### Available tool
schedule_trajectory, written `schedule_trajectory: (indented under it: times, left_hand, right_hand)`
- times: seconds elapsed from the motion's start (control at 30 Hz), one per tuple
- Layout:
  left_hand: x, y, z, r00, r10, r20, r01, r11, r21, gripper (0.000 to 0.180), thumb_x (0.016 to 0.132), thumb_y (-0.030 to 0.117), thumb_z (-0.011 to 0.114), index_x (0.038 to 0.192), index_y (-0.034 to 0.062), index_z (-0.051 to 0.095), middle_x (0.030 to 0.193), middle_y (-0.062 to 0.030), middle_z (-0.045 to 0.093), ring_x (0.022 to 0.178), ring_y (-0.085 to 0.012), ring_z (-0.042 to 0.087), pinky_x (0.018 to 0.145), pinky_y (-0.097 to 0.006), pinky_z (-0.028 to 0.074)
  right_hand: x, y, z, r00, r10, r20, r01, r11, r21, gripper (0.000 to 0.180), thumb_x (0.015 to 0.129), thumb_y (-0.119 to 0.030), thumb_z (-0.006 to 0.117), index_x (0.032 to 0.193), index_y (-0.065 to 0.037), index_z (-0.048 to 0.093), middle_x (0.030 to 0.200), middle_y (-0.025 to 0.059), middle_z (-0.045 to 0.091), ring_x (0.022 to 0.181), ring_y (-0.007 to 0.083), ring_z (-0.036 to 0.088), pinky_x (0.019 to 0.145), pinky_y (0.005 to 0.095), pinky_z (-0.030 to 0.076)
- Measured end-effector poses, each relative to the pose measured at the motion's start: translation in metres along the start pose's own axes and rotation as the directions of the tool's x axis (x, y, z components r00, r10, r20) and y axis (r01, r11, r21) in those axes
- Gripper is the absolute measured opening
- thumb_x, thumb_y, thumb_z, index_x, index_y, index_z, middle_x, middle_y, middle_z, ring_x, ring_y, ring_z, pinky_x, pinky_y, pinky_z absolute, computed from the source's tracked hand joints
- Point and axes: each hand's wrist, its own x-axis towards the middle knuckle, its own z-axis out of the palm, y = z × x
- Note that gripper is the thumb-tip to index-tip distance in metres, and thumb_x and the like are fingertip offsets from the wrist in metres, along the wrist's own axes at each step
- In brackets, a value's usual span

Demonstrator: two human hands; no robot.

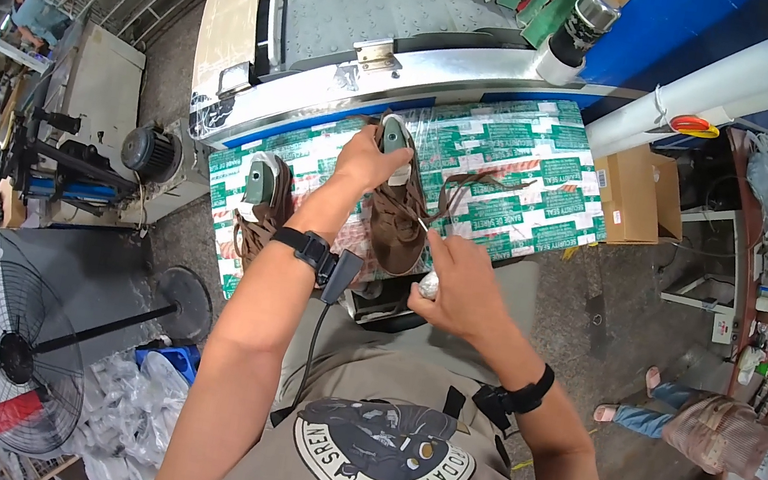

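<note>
A brown lace-up shoe (pixel 394 237) with a green shoe last (pixel 393 137) inside lies on the taped worktop (pixel 507 221), its toe toward me. My left hand (pixel 369 157) is closed around its heel end, thumb on the last. In my right hand (pixel 464 291) is a thin pointed tool with a whitish, wrapped-looking handle (pixel 429 285); its tip meets the shoe's lacing area. Brown laces (pixel 485 184) trail off to the right. Left of my left forearm sits a second brown shoe (pixel 251 234), also on a green last, partly hidden by the arm.
Beyond the worktop runs a conveyor (pixel 380 13) with a metal edge. A white pipe (pixel 708 95) carrying scissors (pixel 693 125) and a cardboard box (pixel 640 195) stand right. At left are a motor (pixel 152 151) and a floor fan (pixel 14 357). Another person (pixel 715 433) is at far right.
</note>
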Motion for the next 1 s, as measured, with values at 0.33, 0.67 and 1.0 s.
schedule_trajectory:
  times: [0.33, 0.67, 1.0]
  left_hand:
    - [0.004, -0.017, 0.000, 0.999, 0.000, 0.052, 0.009, 0.987, -0.163, 0.063, 0.087, 0.031, 0.087, 0.134, -0.0054, 0.066, 0.117, -0.0177, 0.077, 0.102, -0.0257, 0.076, 0.088, -0.038, 0.060]
    - [-0.009, -0.003, 0.006, 0.997, -0.011, 0.070, 0.028, 0.970, -0.243, 0.051, 0.093, 0.023, 0.083, 0.133, -0.0049, 0.067, 0.115, -0.0167, 0.077, 0.096, -0.0224, 0.075, 0.083, -0.037, 0.059]
    - [-0.001, -0.005, 0.003, 0.998, -0.054, 0.042, 0.060, 0.984, -0.167, 0.058, 0.088, 0.030, 0.086, 0.134, -0.0011, 0.069, 0.117, -0.0157, 0.079, 0.101, -0.0246, 0.076, 0.089, -0.037, 0.058]
  right_hand:
    - [-0.013, 0.030, -0.022, 0.997, 0.078, 0.003, -0.078, 0.995, -0.055, 0.071, 0.080, -0.033, 0.079, 0.133, 0.009, 0.060, 0.103, 0.0220, 0.062, 0.100, 0.0408, 0.063, 0.093, 0.0503, 0.050]
    - [0.009, 0.020, 0.006, 0.987, 0.128, -0.093, -0.094, 0.946, 0.309, 0.067, 0.082, -0.031, 0.077, 0.135, 0.008, 0.062, 0.103, 0.0217, 0.061, 0.097, 0.0413, 0.062, 0.087, 0.0494, 0.051]
    - [0.009, 0.021, 0.010, 0.995, -0.024, -0.097, 0.030, 0.998, 0.056, 0.070, 0.079, -0.034, 0.078, 0.132, 0.009, 0.062, 0.101, 0.0181, 0.060, 0.095, 0.0370, 0.061, 0.087, 0.0481, 0.050]
